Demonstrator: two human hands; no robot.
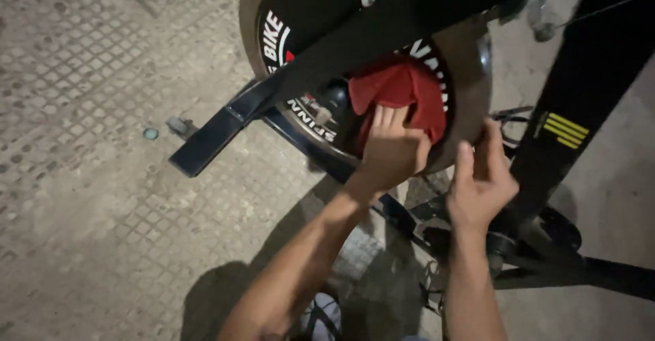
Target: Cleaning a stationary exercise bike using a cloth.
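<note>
The left hand (392, 149) presses a red cloth (402, 92) flat-fingered against the flywheel (471, 75) of an exercise bike. The right hand (481, 184), fingers loosely spread, grips the flywheel's lower rim, beside the black frame (580, 89).

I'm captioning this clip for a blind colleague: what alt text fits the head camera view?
A person's left hand presses a crumpled red cloth against the round black flywheel of a black-framed stationary exercise bike. Their right hand grips the wheel's edge. The bike stands on grey patterned paving.
</note>
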